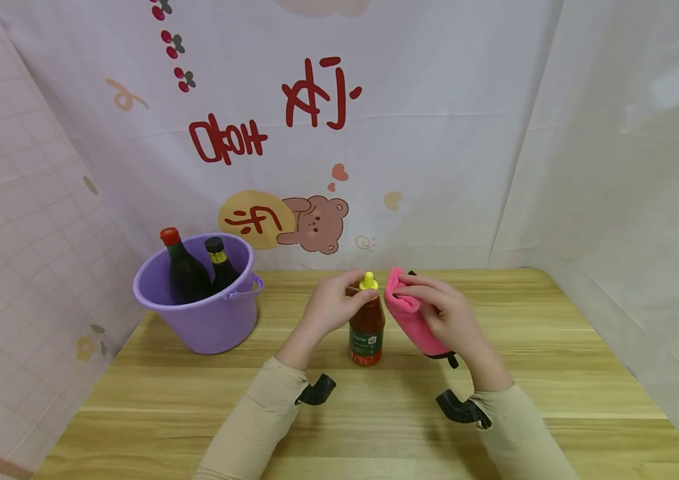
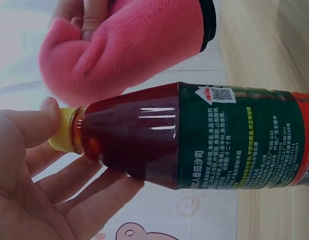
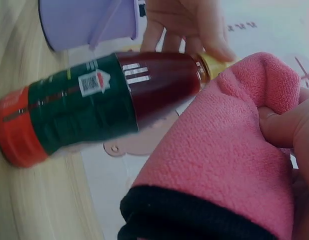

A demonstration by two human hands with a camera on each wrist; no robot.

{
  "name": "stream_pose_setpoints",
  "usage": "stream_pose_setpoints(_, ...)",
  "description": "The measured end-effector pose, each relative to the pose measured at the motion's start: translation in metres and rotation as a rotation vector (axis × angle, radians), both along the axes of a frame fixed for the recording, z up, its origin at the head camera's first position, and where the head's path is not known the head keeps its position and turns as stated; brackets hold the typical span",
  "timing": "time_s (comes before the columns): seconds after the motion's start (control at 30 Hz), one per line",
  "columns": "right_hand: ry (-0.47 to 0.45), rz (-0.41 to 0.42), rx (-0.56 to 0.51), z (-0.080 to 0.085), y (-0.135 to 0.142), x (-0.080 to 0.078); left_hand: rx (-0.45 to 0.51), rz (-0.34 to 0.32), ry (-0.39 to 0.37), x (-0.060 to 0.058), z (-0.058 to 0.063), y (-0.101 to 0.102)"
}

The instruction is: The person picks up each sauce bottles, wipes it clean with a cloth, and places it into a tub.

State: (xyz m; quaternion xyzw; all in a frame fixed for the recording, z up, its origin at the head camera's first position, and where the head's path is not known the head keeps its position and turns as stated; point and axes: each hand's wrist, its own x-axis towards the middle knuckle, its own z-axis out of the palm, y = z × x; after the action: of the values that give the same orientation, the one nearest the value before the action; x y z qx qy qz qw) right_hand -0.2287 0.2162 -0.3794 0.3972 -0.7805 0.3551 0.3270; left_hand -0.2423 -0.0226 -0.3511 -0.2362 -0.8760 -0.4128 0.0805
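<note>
A ketchup bottle [image 1: 367, 337] with a yellow cap [image 1: 369, 281] and a green and red label stands upright on the wooden table. My left hand [image 1: 335, 301] holds it at the top, thumb on the cap and fingers behind the neck. Just to the right, my right hand [image 1: 449, 313] grips a folded pink cloth [image 1: 413, 323] with dark edging, its thumb pressed into the fold. In the right wrist view the cloth [image 3: 219, 145] overlaps part of the yellow cap.
At the back left of the table stands a purple bucket [image 1: 213, 333] with its handle on the right. Inside are a dark bottle with a red cap [image 1: 186, 273] and another with a black cap [image 1: 222, 267]. A printed curtain [image 1: 435, 133] hangs behind the table.
</note>
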Motion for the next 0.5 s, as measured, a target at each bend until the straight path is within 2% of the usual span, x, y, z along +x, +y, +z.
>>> stream_pose_setpoints(0.2, -0.014, 0.0, 0.023, -0.001, -0.014, -0.003, -0.053, -0.016, 0.049, -0.001, 0.0, 0.0)
stream_pose_setpoints(0.5, 0.018, -0.039, 0.085, -0.008, -0.019, 0.001, -0.057, 0.002, 0.055, -0.001, -0.001, 0.0)
